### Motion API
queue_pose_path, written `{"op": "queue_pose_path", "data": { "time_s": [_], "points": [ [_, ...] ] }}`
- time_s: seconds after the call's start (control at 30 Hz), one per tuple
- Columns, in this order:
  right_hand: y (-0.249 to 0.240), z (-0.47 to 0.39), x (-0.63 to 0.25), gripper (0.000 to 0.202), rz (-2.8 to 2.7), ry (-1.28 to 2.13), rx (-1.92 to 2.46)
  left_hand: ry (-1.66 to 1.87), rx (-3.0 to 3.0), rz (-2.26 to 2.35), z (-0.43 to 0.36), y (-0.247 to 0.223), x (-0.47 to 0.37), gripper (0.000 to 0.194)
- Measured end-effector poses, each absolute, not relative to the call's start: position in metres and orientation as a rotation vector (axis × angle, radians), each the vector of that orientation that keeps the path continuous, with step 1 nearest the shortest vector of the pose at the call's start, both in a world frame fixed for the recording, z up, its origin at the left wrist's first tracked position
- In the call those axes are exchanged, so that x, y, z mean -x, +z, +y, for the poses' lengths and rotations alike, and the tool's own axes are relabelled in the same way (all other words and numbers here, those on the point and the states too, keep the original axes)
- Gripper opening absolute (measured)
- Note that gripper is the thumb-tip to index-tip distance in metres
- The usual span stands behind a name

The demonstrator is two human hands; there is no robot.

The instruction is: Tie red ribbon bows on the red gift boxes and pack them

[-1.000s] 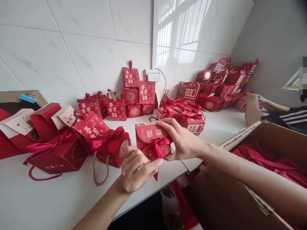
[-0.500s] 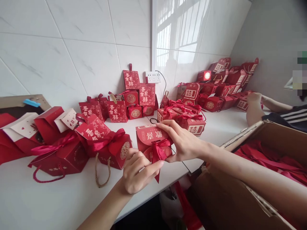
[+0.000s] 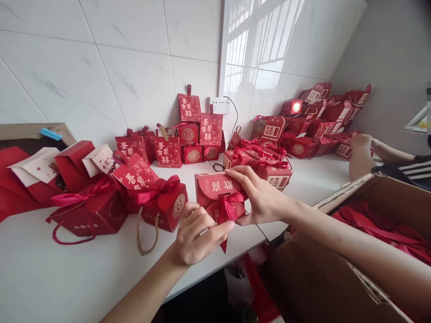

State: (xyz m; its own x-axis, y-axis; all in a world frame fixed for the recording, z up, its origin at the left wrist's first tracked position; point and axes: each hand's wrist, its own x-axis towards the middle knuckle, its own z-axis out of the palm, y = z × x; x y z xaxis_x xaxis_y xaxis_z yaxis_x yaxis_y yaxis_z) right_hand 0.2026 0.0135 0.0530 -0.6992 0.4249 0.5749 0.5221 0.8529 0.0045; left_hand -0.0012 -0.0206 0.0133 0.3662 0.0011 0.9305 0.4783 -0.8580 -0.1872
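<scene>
Red box (image 3: 208, 185), partly out of sight behind left fingers (image 3: 214, 234)

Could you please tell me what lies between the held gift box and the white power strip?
In the head view, a black loop, then stacked red boxes, lie between the gift box and the power strip.

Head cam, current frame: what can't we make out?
All in the head view:
- Right end of the held box: behind the right hand.
- Whether the left hand grips the ribbon bow: its own fingers hide the contact.
- Small print on the held box: too small.
- What the co-worker's near hand touches: covered by that hand.
- Carton, right end: cut off by the right edge.
</scene>
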Motion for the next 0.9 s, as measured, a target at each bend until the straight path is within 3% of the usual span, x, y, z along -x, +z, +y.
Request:
{"op": "queue_pose_path", "data": {
  "time_s": [0.9],
  "points": [
    [0.0521,0.0138,-0.2023,0.097,-2.444,-0.244,0.704,-1.533,2.220,-0.380,-0.0171,0.0095,0.0010,0.013]
  ]
}}
